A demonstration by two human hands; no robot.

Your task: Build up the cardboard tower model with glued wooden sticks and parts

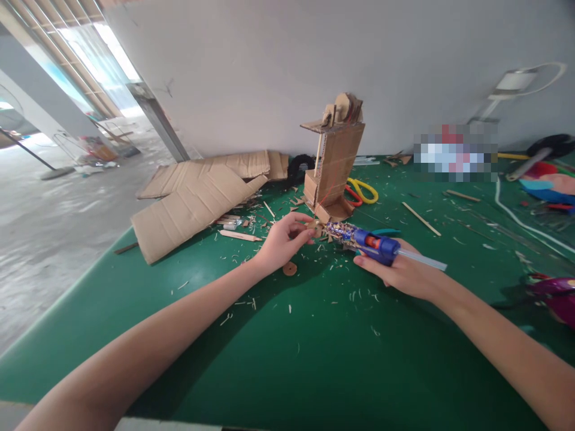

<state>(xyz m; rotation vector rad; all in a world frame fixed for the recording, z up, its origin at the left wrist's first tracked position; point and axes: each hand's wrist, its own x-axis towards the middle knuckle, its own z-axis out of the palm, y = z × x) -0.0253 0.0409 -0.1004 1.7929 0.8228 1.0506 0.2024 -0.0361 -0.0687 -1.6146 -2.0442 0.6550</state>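
My right hand (399, 266) is wrapped round a blue hot glue gun (375, 244), with a clear glue stick (424, 259) poking out of its back end. The gun's nozzle points left and meets, or nearly meets, a small tan cardboard piece (317, 227). My left hand (285, 239) pinches that piece between thumb and fingers; its exact shape is partly hidden. Below the left hand a small round cardboard disc (290, 269) with a centre hole lies on the green table (269, 359). Just behind both hands stands an upright cardboard model (340, 161) with a wheel-like part on top.
Cardboard sheets (188, 212) lie at the left back, near a pencil-like wooden stick (240, 236). Scissors with yellow and red handles (366, 190) rest behind the model. Scraps and glue strings litter the tabletop. A white cable (516, 209) and a purple object (557, 296) are at right.
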